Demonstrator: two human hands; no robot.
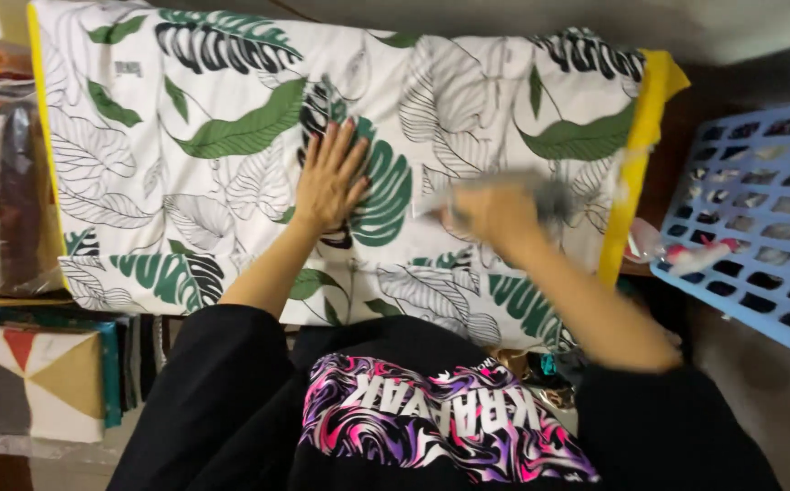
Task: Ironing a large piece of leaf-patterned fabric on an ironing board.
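A folded white cloth (222, 145) printed with green and black leaves and edged in yellow lies flat in front of me, seemingly wrapped in clear plastic. My left hand (330, 178) presses flat on its middle, fingers spread. My right hand (497, 215) is blurred with motion to the right of it, closed on a grey, oblong object (540, 193) held against the cloth; what the object is cannot be told.
A light blue plastic basket (759, 218) with a lattice wall stands at the right. Stacked wrapped fabrics (4, 200) lie at the left, and a package (31, 382) with coloured triangles sits at the lower left. My black patterned shirt (440, 418) fills the bottom.
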